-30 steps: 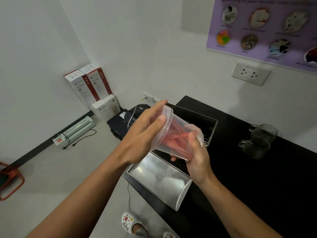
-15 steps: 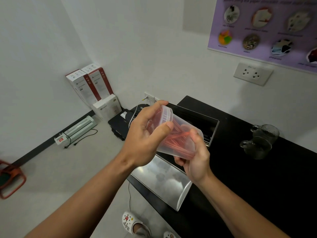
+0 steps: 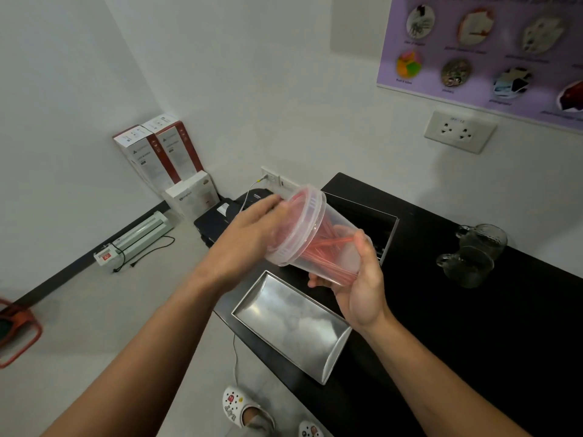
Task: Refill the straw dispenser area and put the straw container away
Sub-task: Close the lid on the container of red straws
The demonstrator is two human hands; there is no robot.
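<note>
A clear plastic straw container (image 3: 315, 234) with red straws (image 3: 328, 247) inside lies tilted on its side in the air above the black counter (image 3: 457, 326). My right hand (image 3: 356, 279) grips its base from below. My left hand (image 3: 249, 238) rests flat against its lidded top end, fingers stretched and blurred. Below the container a shiny steel tray (image 3: 290, 323) sits at the counter's left corner. Behind the container stands a dark steel-edged box (image 3: 372, 222), partly hidden.
Two glass mugs (image 3: 473, 253) stand on the counter to the right. On the floor to the left are white-and-red boxes (image 3: 161, 152), a laminator (image 3: 135, 238), a black printer (image 3: 220, 219) and an orange stool (image 3: 15, 332). A wall socket (image 3: 459, 130) sits above the counter.
My left hand slid from clasping the container's top to lying flatter against the lid. The container's top end tipped up slightly. My right hand kept its hold on the base.
</note>
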